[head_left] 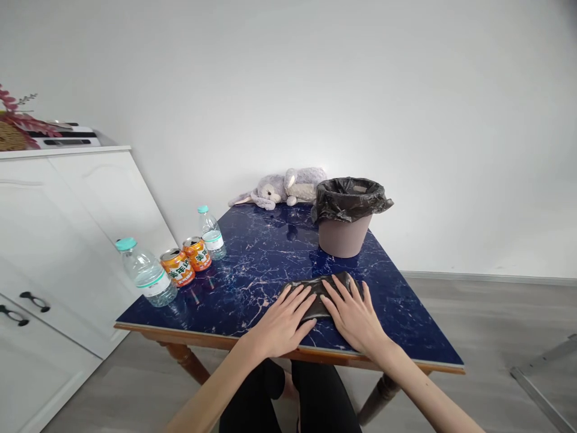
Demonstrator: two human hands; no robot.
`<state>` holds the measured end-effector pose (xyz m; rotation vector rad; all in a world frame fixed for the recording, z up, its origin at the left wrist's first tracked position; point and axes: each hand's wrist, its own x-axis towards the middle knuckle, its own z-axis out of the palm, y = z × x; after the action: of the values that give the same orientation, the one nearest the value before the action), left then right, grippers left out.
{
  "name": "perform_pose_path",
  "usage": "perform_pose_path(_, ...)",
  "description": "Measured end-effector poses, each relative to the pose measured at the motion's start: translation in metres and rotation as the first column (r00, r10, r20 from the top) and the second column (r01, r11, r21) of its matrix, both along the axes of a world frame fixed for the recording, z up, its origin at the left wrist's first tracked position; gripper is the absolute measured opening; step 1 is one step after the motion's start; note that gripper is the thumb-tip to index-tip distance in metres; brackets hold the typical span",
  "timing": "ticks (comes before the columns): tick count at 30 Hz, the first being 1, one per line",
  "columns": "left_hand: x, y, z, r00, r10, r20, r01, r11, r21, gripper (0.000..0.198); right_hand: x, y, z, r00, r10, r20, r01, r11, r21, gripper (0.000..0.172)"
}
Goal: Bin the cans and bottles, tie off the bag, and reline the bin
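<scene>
A folded black plastic bag (321, 287) lies flat on the dark blue marbled table (252, 264), near its front edge. My left hand (283, 322) rests flat on the bag's left part with fingers stretched out. My right hand (354, 313) lies flat on the bag's right part, fingers spread. Both hands press down on the bag side by side, and neither hand grips anything.
A brownish bin (345, 231) lined with a black bag stands behind my hands. Two water bottles (146, 273) (211, 233) and two orange cans (178, 266) (197, 253) line the table's left edge. A grey plush toy (282, 187) lies at the back. A white cabinet (67, 240) stands left.
</scene>
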<state>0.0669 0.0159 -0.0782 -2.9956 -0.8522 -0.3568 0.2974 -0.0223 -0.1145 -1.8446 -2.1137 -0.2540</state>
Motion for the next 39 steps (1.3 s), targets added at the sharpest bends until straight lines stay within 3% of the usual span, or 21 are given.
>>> perform_pose_path(10, -0.024, 0.003, -0.001, 1.000, 0.024, -0.013, -0.025, 0.992, -0.120, 0.066, 0.011, 0.007, -0.010, 0.999, -0.042, -0.033, 0.040, 0.998, -0.056, 0.060)
perform_pose_path(14, -0.039, 0.002, 0.005, 0.999, 0.020, 0.025, -0.016, 0.990, -0.137, 0.065, 0.004, -0.001, -0.001, 0.996, -0.068, -0.054, 0.072, 0.995, 0.073, 0.061)
perform_pose_path(18, -0.056, 0.012, 0.003, 0.947, 0.250, 0.202, -0.223, 0.963, -0.149, 0.064, -0.023, -0.016, 0.008, 0.996, 0.055, -0.064, -0.047, 0.992, 0.119, 0.058)
perform_pose_path(21, -0.070, 0.027, -0.005, 0.857, 0.435, 0.274, -0.390, 0.898, -0.205, 0.060, -0.040, -0.018, 0.006, 0.992, 0.095, -0.080, -0.098, 0.995, -0.032, 0.056)
perform_pose_path(24, -0.080, 0.038, -0.015, 0.818, 0.511, 0.265, -0.461, 0.857, -0.228, 0.060, -0.045, -0.012, 0.003, 0.995, 0.041, -0.088, -0.053, 0.989, -0.140, 0.053)
perform_pose_path(30, -0.084, 0.039, -0.025, 0.843, 0.477, 0.249, -0.450, 0.878, -0.162, 0.057, -0.024, 0.003, -0.002, 0.995, -0.069, -0.068, 0.057, 0.984, -0.166, 0.054)
perform_pose_path(39, -0.086, 0.041, -0.032, 0.850, 0.449, 0.275, -0.444, 0.892, -0.084, 0.052, 0.048, 0.009, -0.030, 0.984, -0.152, -0.095, 0.146, 0.987, -0.063, 0.054)
